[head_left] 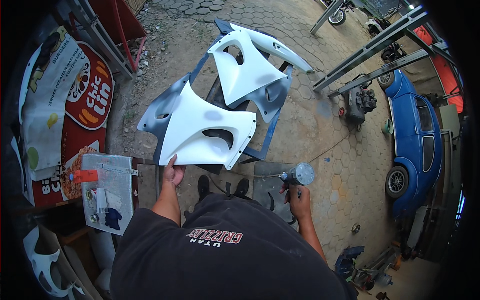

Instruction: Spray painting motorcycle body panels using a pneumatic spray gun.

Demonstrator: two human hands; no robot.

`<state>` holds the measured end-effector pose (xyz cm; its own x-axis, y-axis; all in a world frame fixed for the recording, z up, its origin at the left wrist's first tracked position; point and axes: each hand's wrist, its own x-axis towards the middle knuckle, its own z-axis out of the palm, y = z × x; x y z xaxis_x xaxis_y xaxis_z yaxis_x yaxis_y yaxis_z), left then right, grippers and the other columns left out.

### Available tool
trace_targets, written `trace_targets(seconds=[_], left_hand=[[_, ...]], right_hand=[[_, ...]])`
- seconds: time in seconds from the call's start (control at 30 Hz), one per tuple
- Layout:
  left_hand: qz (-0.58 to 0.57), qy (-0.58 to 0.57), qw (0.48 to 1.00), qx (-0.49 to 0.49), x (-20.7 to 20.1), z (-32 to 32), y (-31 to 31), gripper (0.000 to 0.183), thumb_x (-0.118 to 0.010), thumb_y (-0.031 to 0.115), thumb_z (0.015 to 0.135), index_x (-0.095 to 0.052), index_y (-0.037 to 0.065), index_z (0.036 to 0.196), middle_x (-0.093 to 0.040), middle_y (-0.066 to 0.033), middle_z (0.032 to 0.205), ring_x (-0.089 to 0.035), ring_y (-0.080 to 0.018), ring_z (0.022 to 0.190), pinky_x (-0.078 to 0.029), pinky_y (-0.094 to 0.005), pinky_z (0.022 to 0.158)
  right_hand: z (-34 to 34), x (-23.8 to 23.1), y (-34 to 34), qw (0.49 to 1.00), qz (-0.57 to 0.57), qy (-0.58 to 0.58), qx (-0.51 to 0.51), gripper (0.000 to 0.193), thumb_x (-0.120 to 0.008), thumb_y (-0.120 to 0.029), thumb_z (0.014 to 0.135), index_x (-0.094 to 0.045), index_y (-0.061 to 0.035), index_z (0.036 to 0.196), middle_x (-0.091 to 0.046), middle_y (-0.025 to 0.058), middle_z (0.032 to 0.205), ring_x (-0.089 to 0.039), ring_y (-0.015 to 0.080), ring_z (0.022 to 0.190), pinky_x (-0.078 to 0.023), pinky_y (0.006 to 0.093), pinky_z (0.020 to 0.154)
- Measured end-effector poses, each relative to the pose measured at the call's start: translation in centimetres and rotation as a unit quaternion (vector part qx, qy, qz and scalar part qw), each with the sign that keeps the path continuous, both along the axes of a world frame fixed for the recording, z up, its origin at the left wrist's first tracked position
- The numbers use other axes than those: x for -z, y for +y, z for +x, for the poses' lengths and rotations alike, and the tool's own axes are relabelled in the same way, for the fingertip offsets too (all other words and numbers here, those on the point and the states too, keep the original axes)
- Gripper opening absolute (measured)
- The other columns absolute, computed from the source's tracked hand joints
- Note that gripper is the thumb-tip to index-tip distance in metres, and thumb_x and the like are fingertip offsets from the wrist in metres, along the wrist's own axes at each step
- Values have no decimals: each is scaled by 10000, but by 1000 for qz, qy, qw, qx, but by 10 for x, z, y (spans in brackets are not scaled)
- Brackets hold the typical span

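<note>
A white and dark grey motorcycle fairing panel lies on a dark metal stand in front of me. My left hand touches its near lower edge, thumb on top; the other fingers are hidden beneath the panel. Off to the right, my right hand is closed round a paint spray gun with a round cup on top. A second white and grey fairing panel rests farther back on the stand, with a long narrow white panel behind it.
At left stands a small work table with a red object, cans and a dark cloth. A hose runs across the paving toward an air compressor. Metal posts and a blue car are at right.
</note>
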<state>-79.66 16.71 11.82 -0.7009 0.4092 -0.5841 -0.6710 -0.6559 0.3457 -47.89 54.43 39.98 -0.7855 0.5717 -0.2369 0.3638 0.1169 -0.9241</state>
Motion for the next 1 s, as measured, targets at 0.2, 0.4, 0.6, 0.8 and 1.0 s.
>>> trace_targets(seconds=[0.2,0.4,0.6,0.8,1.0], left_hand=[[-46,-28,999,4,3,12,-7,480,-799,255,1018,-625,126,1446,-665,-67,1460,-588,-271,1403,-435,-475,1249],[15,12,995,99,8,27,-37,461,-733,143,999,-607,124,1443,-613,-58,1532,-517,-296,1496,-367,-539,1287],[-107,-16,975,195,-7,51,-48,740,-616,89,975,-423,122,1689,-454,-90,1731,-442,-357,1569,-361,-575,1278],[-250,-8,958,143,-19,70,-42,865,-544,68,962,-298,249,1771,-294,-87,1831,-369,-362,1633,-369,-542,1268],[-273,24,945,177,-28,81,-23,855,-532,62,967,-298,238,1770,-317,-85,1824,-410,-360,1615,-396,-520,1249]], right_hand=[[5,6,2,1000,-2,-4,12,390,-542,-284,1189,-747,48,1176,-764,96,896,-630,114,626,-489,288,568],[10,14,8,1000,2,4,11,382,-566,-289,1176,-746,43,1124,-773,89,897,-637,111,625,-501,296,582],[17,26,20,1000,-1,-7,9,451,-523,-341,1195,-736,54,1147,-763,96,934,-630,114,651,-494,286,583],[17,36,38,1000,-27,6,12,361,-606,-315,1161,-746,17,1154,-763,59,882,-639,107,651,-507,297,609],[19,57,62,999,-33,17,-4,346,-599,-308,1164,-733,10,1140,-758,56,859,-643,118,636,-509,316,613]])
